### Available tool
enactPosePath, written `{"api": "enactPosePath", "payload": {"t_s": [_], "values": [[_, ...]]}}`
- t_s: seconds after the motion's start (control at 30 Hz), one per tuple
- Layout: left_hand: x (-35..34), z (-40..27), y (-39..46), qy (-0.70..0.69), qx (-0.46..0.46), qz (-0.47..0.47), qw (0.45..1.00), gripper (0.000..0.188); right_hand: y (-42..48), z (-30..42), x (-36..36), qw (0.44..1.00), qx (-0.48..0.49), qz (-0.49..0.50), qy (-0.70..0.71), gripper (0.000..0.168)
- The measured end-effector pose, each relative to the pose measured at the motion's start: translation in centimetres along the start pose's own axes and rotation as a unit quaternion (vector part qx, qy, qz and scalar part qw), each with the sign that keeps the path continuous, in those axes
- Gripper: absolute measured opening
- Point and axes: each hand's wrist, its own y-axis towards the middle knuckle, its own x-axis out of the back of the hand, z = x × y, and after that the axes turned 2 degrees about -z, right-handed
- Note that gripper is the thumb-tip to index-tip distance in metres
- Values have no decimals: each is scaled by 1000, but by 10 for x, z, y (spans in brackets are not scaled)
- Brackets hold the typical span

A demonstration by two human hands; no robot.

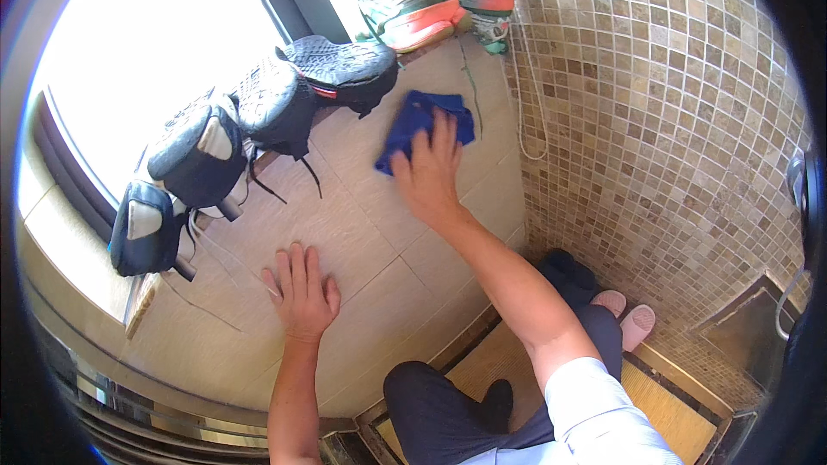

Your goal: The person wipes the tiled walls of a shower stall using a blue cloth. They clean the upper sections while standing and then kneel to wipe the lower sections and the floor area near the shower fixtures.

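Observation:
My right hand (429,184) presses a folded dark blue cloth (404,126) against the beige tiled wall (375,297) below a window, its fingers spread and slightly blurred over the cloth. Lower and to the left, my left hand (303,297) lies flat on the same tiles with fingers apart and holds nothing. Dark shoes stand along the ledge above: one (342,71) is closest to the cloth, and another (197,155) with a pale patch is farther left. Their black laces hang over the tiles. Colourful sneakers (417,10) with coral soles sit at the ledge's right end.
A mosaic-tiled wall (620,116) closes off the right side, with a looped cord (533,152) hanging there. Pink slippers (636,326) rest near its foot. A ribbed mat (672,410) covers the floor by my legs. Dark rails (161,426) run along the lower left.

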Motion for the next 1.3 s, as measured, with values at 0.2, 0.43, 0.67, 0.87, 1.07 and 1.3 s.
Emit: {"api": "enactPosePath", "payload": {"t_s": [0.2, 0.43, 0.67, 0.87, 1.07, 1.3], "values": [[1, 4, -6, 10, 2, 3, 1000, 70, -69, -10, 20, 987, 83, 140, 16, 65], [0, -1, 2, 18, -1, -17, 1000, 61, -87, -105, -23, 993, -121, 12, 5, 64], [-2, 1, -1, 19, -3, -2, 1000, 68, 13, -66, -3, 999, -40, -37, -4, 47], [0, 4, -3, 26, -9, -14, 1000, 66, -90, -55, 18, 983, 39, 174, 32, 57], [-2, 0, 0, 22, -14, -20, 999, 63, -87, -158, -16, 996, -90, 28, -1, 59], [2, 1, -1, 34, -7, -21, 999, 61, -104, -209, -27, 979, -192, 3, 73, 56]]}}
